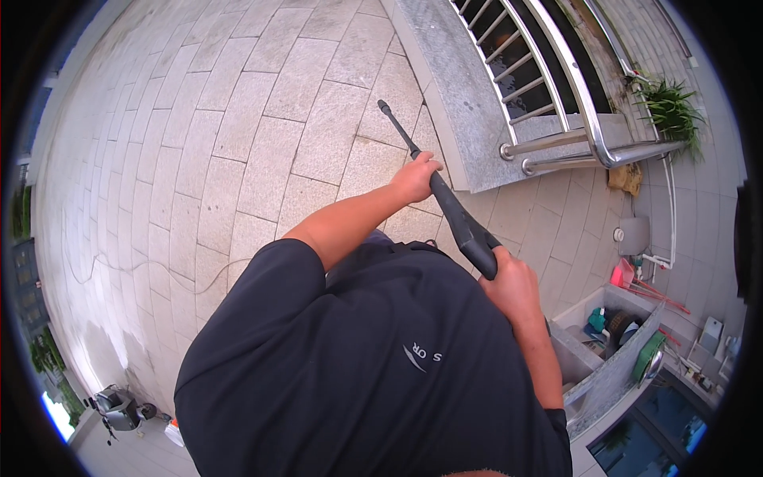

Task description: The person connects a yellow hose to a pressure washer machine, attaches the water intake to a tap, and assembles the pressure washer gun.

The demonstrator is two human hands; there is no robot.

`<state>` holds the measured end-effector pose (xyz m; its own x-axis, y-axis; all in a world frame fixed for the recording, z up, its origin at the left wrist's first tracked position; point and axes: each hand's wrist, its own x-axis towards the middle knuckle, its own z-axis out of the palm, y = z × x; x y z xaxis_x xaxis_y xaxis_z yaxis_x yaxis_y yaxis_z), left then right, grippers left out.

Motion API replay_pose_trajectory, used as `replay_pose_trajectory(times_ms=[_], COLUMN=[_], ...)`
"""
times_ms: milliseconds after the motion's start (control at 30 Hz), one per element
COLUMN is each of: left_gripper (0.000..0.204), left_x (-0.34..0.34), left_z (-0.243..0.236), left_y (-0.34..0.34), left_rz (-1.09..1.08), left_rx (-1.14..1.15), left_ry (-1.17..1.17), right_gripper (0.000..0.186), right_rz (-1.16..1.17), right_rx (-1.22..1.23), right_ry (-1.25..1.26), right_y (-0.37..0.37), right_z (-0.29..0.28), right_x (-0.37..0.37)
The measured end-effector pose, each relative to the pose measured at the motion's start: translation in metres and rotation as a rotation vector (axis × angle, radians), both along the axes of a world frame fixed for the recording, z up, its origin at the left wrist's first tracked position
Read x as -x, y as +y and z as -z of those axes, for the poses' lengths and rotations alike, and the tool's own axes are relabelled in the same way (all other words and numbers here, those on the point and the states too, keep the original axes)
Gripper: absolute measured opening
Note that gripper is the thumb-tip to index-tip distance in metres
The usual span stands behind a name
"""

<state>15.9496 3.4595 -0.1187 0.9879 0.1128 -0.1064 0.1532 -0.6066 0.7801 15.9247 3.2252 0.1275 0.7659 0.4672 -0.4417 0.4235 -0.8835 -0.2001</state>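
A long black pressure washer gun [455,211] lies slantwise across the front of me, its thin lance and nozzle tip pointing away over the paving. My left hand [416,177] is closed around the forward part, where the lance meets the body. Around the grip at the rear end, my right hand [511,285] is closed, with part of its fingers hidden behind the gun. The nozzle hangs above the pale stone tiles, near the base of a granite ledge [457,103]. No spray can be made out at the tip.
Stainless steel railing [588,119] tops the ledge on the right, with a green plant [671,110] beyond. A stone sink [584,381] with items stands at lower right, near a red dustpan [623,273]. A thin hose [171,266] trails over the tiles [262,135]. A scooter [119,409] stands lower left.
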Motion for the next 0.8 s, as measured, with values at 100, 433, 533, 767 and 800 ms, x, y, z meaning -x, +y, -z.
replay_pose_trajectory(times_ms=[100,433,533,767,800], left_gripper=[0.037,0.036,0.035,0.036,0.036], left_x=[0.008,0.001,-0.007,-0.008,-0.006], left_z=[-0.001,0.000,0.002,-0.003,-0.003], left_y=[0.002,-0.010,-0.011,-0.009,-0.011], left_rz=[-0.026,0.013,0.008,0.042,0.046], left_rx=[-0.031,-0.008,-0.005,-0.020,-0.020], left_ry=[0.010,0.017,-0.028,-0.028,-0.033], right_gripper=[0.030,0.031,0.033,0.033,0.033], right_rz=[-0.032,-0.021,-0.014,0.004,0.009], right_rx=[-0.051,-0.028,-0.021,-0.029,-0.028], right_ry=[-0.007,-0.001,-0.018,-0.034,-0.038], right_y=[-0.002,-0.011,-0.011,-0.010,-0.011], right_z=[0.000,0.003,0.004,0.001,0.000], right_x=[-0.003,0.001,0.002,0.006,0.006])
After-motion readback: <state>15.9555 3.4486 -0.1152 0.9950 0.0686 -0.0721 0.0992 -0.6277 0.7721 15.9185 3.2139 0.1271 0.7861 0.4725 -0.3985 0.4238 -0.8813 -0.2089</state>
